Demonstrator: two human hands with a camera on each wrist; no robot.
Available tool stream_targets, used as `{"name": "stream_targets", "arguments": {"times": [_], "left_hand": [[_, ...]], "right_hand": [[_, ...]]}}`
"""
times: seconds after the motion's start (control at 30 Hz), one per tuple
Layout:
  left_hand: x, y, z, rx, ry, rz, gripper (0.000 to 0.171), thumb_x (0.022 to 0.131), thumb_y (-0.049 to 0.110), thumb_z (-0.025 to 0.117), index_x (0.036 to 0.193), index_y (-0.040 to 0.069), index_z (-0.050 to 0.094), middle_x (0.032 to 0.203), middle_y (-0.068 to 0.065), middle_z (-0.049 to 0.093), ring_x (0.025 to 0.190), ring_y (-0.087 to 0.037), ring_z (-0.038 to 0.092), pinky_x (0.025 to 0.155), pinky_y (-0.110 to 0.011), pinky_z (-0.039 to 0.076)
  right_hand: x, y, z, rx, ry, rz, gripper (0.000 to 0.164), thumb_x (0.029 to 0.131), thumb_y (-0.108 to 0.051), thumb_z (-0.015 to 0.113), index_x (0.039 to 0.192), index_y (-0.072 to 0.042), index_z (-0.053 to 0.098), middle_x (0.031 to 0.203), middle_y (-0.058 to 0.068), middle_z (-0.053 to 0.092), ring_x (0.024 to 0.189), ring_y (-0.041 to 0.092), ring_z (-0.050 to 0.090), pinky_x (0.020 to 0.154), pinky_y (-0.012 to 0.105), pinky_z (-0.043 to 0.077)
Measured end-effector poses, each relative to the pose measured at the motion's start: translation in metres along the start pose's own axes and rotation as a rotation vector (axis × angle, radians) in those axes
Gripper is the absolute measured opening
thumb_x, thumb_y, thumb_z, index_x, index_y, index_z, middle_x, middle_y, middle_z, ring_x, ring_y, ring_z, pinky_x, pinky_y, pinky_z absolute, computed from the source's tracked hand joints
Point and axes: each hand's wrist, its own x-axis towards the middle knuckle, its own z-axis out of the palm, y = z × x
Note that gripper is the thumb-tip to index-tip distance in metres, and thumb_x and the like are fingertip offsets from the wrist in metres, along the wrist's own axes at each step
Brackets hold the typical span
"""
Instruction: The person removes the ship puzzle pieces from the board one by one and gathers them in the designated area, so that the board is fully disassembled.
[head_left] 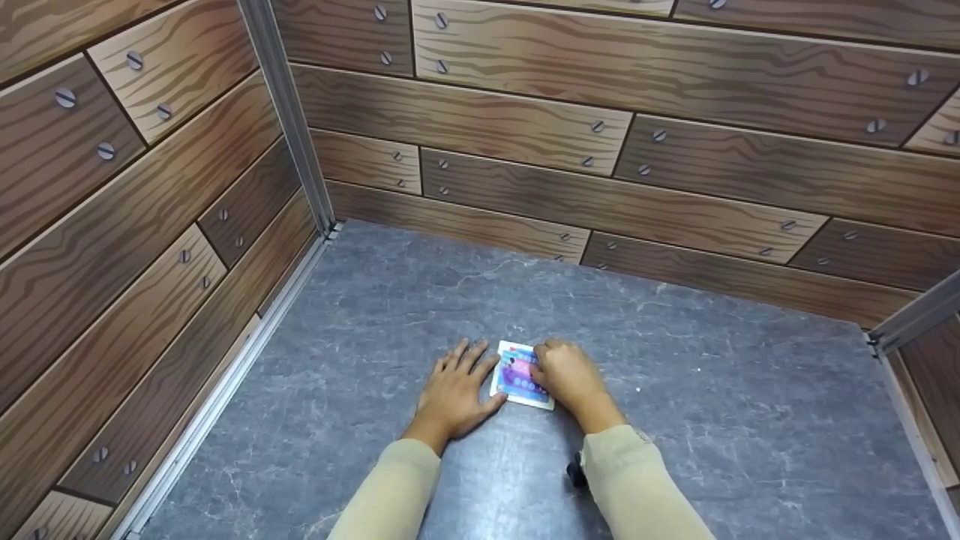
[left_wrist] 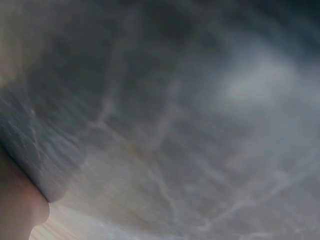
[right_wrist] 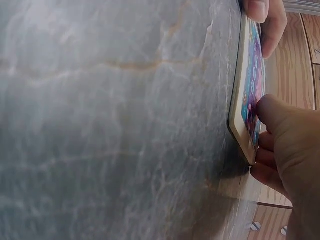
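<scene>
Right hand [head_left: 566,375] pinched, and hid, right edge of printed board [head_left: 517,379]; left hand [head_left: 456,394] lay spread at its left. Left-wrist view mostly blurred. Board sat on grey marbled worktop [head_left: 735,420], plank-patterned walls [head_left: 517,161] beyond.

We can read no text, brand or number. The print we find is on the small printed panel [head_left: 517,370], whose blue, pink and purple face carries a row of pale round marks [head_left: 525,383] in its nearer half; in the head view we cannot tell whether they are letters, numbers or pictures. In the right wrist view we see the same face at a steep slant, its pale outlines too foreshortened to make out, and the right hand [head_left: 566,373] covers part of it.
</scene>
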Motion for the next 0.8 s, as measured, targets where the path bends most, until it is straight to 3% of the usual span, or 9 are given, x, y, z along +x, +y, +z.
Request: {"name": "stream_targets", "arguments": {"times": [0.33, 0.47, 0.63, 0.8], "left_hand": [[-0.001, 0.0, 0.002, -0.006, 0.036, 0.012, 0.078, 0.102, 0.081, 0.038, 0.167, 0.039, 0.04, 0.179, 0.006, 0.033, 0.169, -0.03, 0.027, 0.129, -0.063, 0.036], [-0.001, 0.001, 0.002, -0.002, 0.024, 0.012, 0.078, 0.102, 0.082, 0.037, 0.168, 0.039, 0.039, 0.18, 0.006, 0.032, 0.169, -0.03, 0.026, 0.13, -0.063, 0.035], [0.001, 0.0, 0.001, 0.009, 0.009, 0.006, 0.079, 0.103, 0.082, 0.035, 0.169, 0.039, 0.037, 0.18, 0.007, 0.03, 0.17, -0.029, 0.025, 0.131, -0.06, 0.034], [0.0, -0.001, 0.001, -0.007, 0.005, 0.006, 0.079, 0.103, 0.081, 0.035, 0.169, 0.039, 0.037, 0.181, 0.007, 0.029, 0.17, -0.029, 0.024, 0.132, -0.061, 0.033]], "right_hand": [[-0.002, -0.001, 0.001, -0.029, 0.025, -0.005, 0.017, 0.092, -0.015, 0.082, 0.085, -0.003, 0.072, 0.083, 0.012, 0.072, 0.075, 0.037, 0.073, 0.07, 0.053, 0.06], [-0.003, 0.0, -0.001, -0.002, -0.01, 0.03, 0.014, 0.095, -0.015, 0.078, 0.093, -0.001, 0.077, 0.091, 0.013, 0.074, 0.083, 0.036, 0.075, 0.077, 0.053, 0.063], [0.002, 0.0, -0.01, 0.066, -0.105, 0.074, 0.024, 0.099, -0.021, 0.076, 0.104, 0.001, 0.08, 0.1, 0.013, 0.075, 0.094, 0.036, 0.075, 0.087, 0.054, 0.063], [0.003, 0.0, -0.011, 0.06, -0.155, 0.073, 0.024, 0.1, -0.023, 0.077, 0.103, 0.001, 0.08, 0.102, 0.012, 0.072, 0.096, 0.036, 0.074, 0.09, 0.054, 0.062]]}}
